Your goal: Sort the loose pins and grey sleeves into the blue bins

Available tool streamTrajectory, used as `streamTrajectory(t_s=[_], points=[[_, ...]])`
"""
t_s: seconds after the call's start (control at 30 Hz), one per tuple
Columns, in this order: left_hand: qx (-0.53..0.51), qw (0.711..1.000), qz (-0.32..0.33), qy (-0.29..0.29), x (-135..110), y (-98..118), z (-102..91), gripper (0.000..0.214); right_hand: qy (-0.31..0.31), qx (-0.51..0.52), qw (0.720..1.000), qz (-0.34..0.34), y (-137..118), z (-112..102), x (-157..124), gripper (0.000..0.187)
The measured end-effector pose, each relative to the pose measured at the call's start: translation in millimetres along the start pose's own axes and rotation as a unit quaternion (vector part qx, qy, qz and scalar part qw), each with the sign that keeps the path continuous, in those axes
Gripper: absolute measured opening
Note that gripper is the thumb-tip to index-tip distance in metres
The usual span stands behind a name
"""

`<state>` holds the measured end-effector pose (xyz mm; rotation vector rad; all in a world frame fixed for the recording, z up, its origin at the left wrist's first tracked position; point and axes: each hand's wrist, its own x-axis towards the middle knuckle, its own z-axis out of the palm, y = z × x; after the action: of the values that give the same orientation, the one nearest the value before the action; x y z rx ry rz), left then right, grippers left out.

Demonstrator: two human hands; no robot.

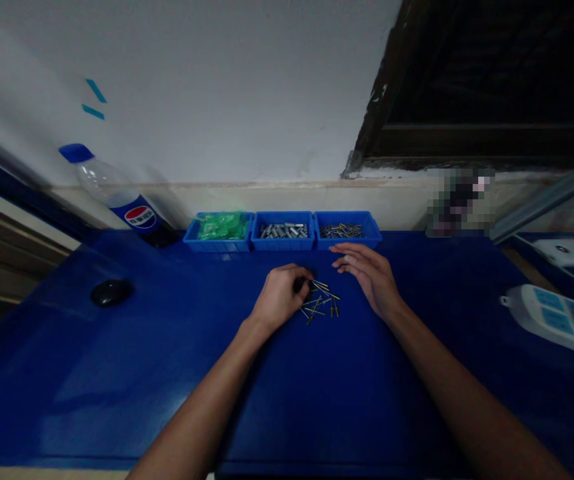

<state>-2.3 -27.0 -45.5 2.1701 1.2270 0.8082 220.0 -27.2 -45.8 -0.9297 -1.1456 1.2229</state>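
Note:
Several blind rivets (pixel 320 305), thin silvery pins with brass-coloured ends, lie in a loose pile on the blue table. My left hand (pixel 281 295) is at the pile's left side, thumb and fingers curled into a pinch. A rivet seems to stick out at its fingertips, though the grip is partly hidden. To the right of the pile is my right hand (pixel 367 270), open and holding nothing, its fingers extended just in front of the right blue bin (pixel 349 244). More rivets fill that bin.
A middle blue bin (pixel 283 244) holds short silvery metal pieces; a left blue bin (pixel 219 246) holds green plastic packets. A cola bottle (pixel 117 193) and a black mouse (pixel 111 292) stand left. At right is a white and blue device (pixel 559 317). A wall is behind.

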Motion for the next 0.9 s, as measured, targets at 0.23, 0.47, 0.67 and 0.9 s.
streamTrajectory(t_s=[0.23, 0.47, 0.67, 0.9], points=[[0.017, 0.999, 0.035, -0.022, -1.7, 2.6, -2.5, 0.025, 0.002, 0.008, 1.000, 0.004, -1.2, 0.1, 0.9, 0.023], [-0.020, 1.000, 0.014, 0.008, -1.2, 7.5, 1.3, 0.026, -0.004, 0.011, 1.000, 0.008, 0.7, -0.5, 0.4, 0.024], [-0.175, 0.981, -0.051, 0.068, 1.4, 6.4, 2.1, 0.014, -0.006, -0.007, 1.000, 0.020, -0.6, -1.0, 0.4, 0.025], [-0.280, 0.952, -0.108, 0.066, 6.3, -3.9, 1.9, 0.018, -0.007, -0.038, 0.999, 0.021, 2.1, -1.5, 2.6, 0.026]])
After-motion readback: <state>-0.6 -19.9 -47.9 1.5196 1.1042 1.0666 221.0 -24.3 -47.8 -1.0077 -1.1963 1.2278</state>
